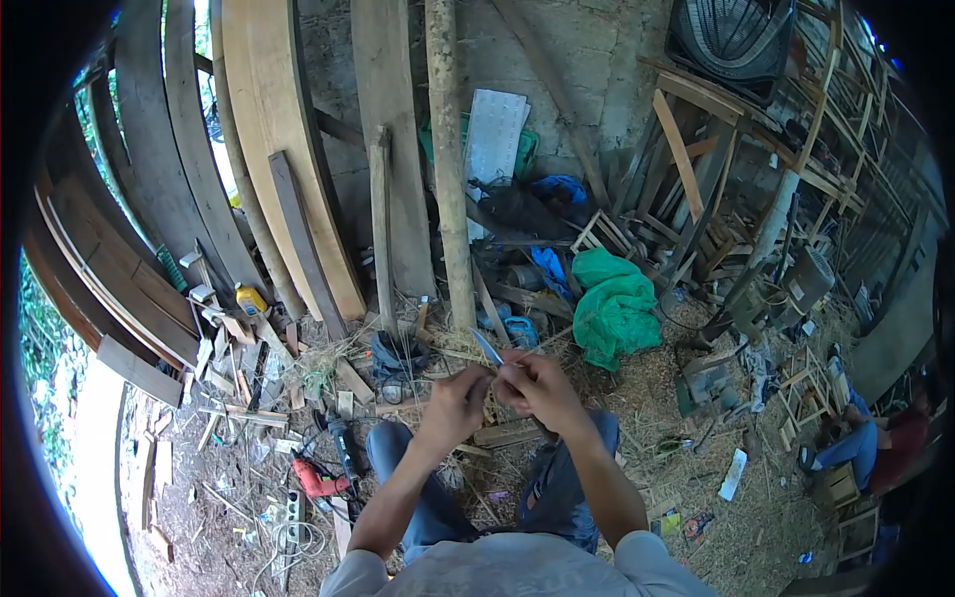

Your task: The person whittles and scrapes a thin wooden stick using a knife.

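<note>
Both hands meet above the person's knees in the head view. My right hand is closed around a knife, whose pale blade points up and to the left. My left hand is pinched just left of it, fingertips close to the right hand; what it holds is too small to make out. Thin straw-like strips lie on the ground around the legs.
A red power tool and a power strip lie at lower left. A green sack sits ahead, right of a wooden post. Planks lean at upper left. Another person sits at far right.
</note>
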